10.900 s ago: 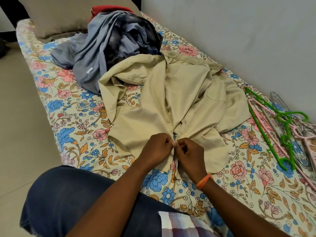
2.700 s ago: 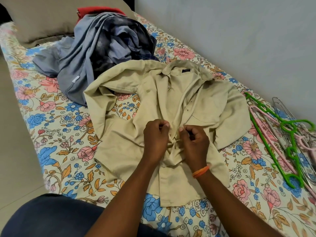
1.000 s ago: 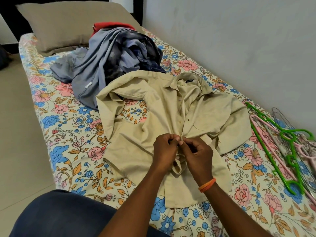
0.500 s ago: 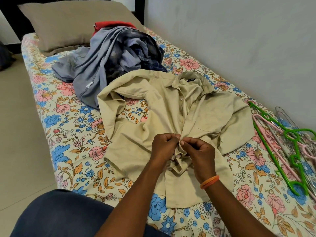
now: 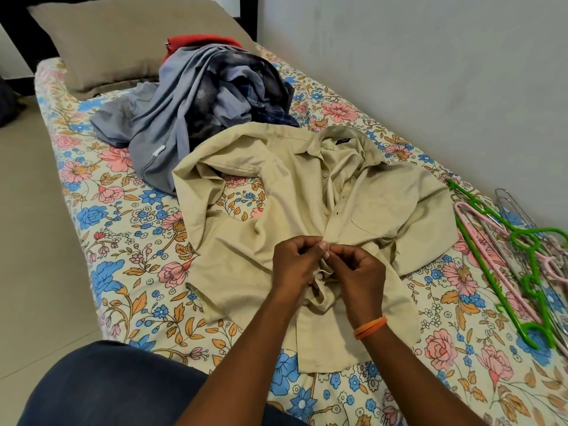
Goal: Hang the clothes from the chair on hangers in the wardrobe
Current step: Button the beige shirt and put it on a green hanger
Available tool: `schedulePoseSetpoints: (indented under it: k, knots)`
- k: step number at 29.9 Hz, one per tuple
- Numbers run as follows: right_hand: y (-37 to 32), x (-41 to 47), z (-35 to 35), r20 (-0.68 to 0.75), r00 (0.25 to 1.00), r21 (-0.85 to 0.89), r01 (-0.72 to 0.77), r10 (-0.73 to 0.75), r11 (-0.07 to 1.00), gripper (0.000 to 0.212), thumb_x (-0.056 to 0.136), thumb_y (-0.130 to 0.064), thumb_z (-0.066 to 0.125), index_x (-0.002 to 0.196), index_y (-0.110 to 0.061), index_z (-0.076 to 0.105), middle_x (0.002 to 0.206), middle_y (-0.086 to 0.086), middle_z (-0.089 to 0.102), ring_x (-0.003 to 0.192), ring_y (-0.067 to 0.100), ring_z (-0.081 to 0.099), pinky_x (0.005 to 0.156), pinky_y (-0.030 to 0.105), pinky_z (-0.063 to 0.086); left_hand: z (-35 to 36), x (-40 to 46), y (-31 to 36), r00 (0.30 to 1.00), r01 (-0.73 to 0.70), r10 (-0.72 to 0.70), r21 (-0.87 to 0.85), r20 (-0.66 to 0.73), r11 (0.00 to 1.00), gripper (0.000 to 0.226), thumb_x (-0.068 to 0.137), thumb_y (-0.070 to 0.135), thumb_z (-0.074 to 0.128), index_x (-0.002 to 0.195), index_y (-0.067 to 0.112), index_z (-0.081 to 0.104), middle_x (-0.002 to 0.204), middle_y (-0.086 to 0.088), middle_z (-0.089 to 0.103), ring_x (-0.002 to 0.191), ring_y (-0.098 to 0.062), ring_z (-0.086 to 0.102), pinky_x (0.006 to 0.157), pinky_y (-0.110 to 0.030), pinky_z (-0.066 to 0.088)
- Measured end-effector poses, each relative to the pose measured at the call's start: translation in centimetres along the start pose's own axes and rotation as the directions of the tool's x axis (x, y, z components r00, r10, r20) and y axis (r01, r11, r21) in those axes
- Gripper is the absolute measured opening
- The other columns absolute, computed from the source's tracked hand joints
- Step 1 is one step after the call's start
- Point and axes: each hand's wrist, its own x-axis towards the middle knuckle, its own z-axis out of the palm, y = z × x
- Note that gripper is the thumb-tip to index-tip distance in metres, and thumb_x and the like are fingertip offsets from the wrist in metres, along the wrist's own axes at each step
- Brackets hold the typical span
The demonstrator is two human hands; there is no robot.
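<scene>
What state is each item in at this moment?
Beige shirt: spread on the bed, partly buttoned, collar open.
Left hand: pinches the shirt placket.
Right hand: pinches the placket opposite.
Hangers: lying loose by the wall, unused.
Clothes pile: heaped, unhung.

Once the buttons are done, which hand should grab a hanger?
Probably right. The hangers lie on the bed by the wall, on the side of the right hand; the left hand would cross over the beige shirt both are pinching.
</scene>
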Motion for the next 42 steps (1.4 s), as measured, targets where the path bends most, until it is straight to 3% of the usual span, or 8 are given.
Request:
schedulePoseSetpoints:
  k: [4,12,18,21,25,29,36,42]
  knots:
    - [0.0,0.2,-0.3,0.059,0.997,0.045,-0.061,0.058,0.997,0.009,0.08,-0.005,0.08,0.088,-0.009,0.077,0.079,0.009,0.076,0.076,0.03,0.074,0.063,0.041,0.061,-0.6,0.4,0.2,0.972,0.223,-0.194,-0.25,0.135,0.942,0.002,0.086,-0.001,0.069,0.084,0.0,0.07,0.077,-0.02,0.07,0.069,-0.027,0.067,0.077,-0.042,0.058]
    - [-0.1,0.4,-1.1,0.181,0.967,0.151,-0.21,0.182,0.966,0.033,0.072,-0.025,0.082,0.092,0.0,0.075,0.084,0.022,0.074,0.076,0.036,0.072,0.071,0.043,0.061,-0.3,-0.1,0.6,0.977,0.169,-0.167,-0.001,0.133,0.986,0.019,0.096,0.009,0.061,0.082,0.001,0.07,0.067,-0.02,0.064,0.05,-0.02,0.059,0.049,-0.025,0.052]
    - [0.2,1.3,-1.6,0.281,0.89,0.303,-0.437,0.359,0.847,0.02,0.076,-0.011,0.074,0.091,0.002,0.07,0.081,0.02,0.072,0.071,0.027,0.069,0.064,0.035,0.061,-0.8,-0.2,1.1,0.946,0.277,-0.251,-0.109,0.207,0.955,0.015,0.095,0.009,0.062,0.091,-0.003,0.069,0.07,-0.016,0.067,0.052,-0.02,0.061,0.046,-0.024,0.051]
    - [-0.3,2.0,-1.9,0.159,0.918,0.257,-0.394,0.364,0.882,0.002,0.086,0.0,0.069,0.087,0.001,0.068,0.069,0.018,0.065,0.054,0.02,0.061,0.051,0.03,0.056,-0.6,-0.4,0.5,0.993,0.039,-0.064,0.242,0.096,0.969,0.013,0.094,0.012,0.063,0.089,0.004,0.072,0.072,-0.008,0.071,0.055,-0.014,0.064,0.05,-0.024,0.05]
    - [-1.0,5.4,-2.1,-0.143,0.99,-0.18,-0.017,-0.009,0.984,0.008,0.08,-0.01,0.075,0.075,-0.014,0.07,0.064,0.004,0.068,0.054,0.022,0.063,0.058,0.038,0.056,0.1,-0.8,-0.6,0.946,-0.321,0.256,0.697,0.2,0.641,0.015,0.095,0.019,0.054,0.101,0.018,0.069,0.087,0.0,0.071,0.069,-0.016,0.069,0.065,-0.034,0.055]
    - [-0.8,8.5,0.1,0.055,0.991,-0.431,0.137,-0.125,0.892,0.012,0.074,-0.02,0.081,0.077,-0.014,0.07,0.071,-0.004,0.068,0.067,0.011,0.064,0.067,0.025,0.049,0.3,-0.1,-0.8,0.921,-0.38,0.196,0.89,0.338,0.25,0.037,0.099,0.024,0.044,0.135,0.021,0.052,0.102,-0.01,0.065,0.095,-0.031,0.063,0.078,-0.041,0.052]
    - [2.2,9.2,0.0,-0.02,0.999,-0.451,-0.046,0.041,0.891,0.025,0.064,-0.022,0.088,0.078,-0.013,0.069,0.07,0.002,0.068,0.067,0.02,0.067,0.069,0.038,0.059,0.1,1.5,-0.3,0.962,-0.209,0.236,0.926,0.136,0.316,0.038,0.102,0.043,0.034,0.084,0.018,0.057,0.086,-0.006,0.066,0.083,-0.029,0.063,0.064,-0.033,0.04]
    - [2.7,8.5,-0.9,-0.042,0.999,-0.422,-0.008,-0.01,0.907,0.008,0.073,-0.011,0.07,0.067,-0.012,0.075,0.057,0.0,0.068,0.06,0.021,0.067,0.065,0.041,0.059,2.2,5.0,0.8,0.889,-0.255,0.418,0.96,0.187,0.113,0.015,0.1,0.025,0.045,0.098,0.016,0.057,0.096,-0.006,0.061,0.081,-0.031,0.065,0.06,-0.033,0.036]
